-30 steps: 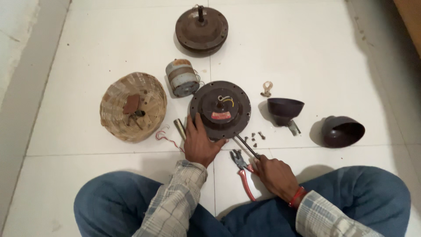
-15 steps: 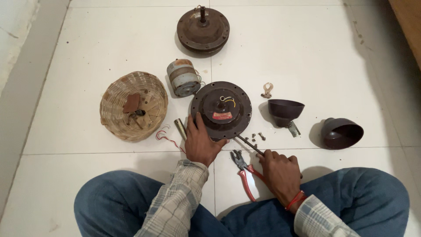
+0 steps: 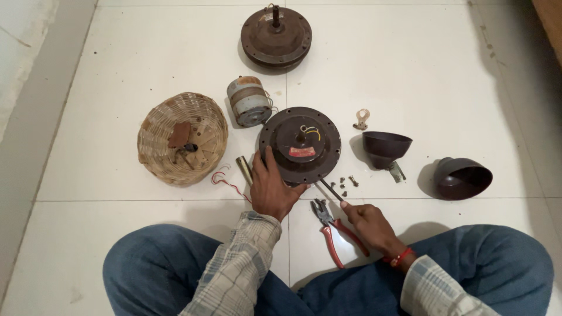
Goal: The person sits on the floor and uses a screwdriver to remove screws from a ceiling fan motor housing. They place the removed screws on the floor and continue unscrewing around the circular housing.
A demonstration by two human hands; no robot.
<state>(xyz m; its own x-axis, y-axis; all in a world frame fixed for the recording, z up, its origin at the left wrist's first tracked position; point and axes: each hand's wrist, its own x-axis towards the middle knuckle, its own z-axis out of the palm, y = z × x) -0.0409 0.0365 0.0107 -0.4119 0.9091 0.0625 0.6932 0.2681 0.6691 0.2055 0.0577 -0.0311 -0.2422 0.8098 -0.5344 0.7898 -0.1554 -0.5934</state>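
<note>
A: Left hand (image 3: 273, 190)?
B: Flat on the near-left rim of the motor housing (image 3: 300, 144), fingers spread a little, thumb along the edge. Pressing down on it, not gripping round it.
A: Right hand (image 3: 367, 221)?
B: Closed round a screwdriver (image 3: 330, 190) handle. Shaft runs up-left, tip at the housing's near edge, just beside the left hand.
A: Where's the housing?
B: On the white tile floor (image 3: 410, 70), centre, right in front of the crossed legs.
A: Around it?
B: Red-handled pliers (image 3: 331, 227) on the floor between the hands, touching neither as far as I can tell. Loose screws (image 3: 346, 183) just right of the shaft. Small brass tube (image 3: 244, 169) and a red wire (image 3: 225, 181) left of the left hand.
A: Further out?
B: Wicker basket (image 3: 182, 138) to the left, cylindrical winding (image 3: 249, 101) behind the housing, second round housing (image 3: 276, 37) well beyond. Two dark cups (image 3: 385, 148) on the right, a small metal clip (image 3: 362, 119) above the nearer one.
</note>
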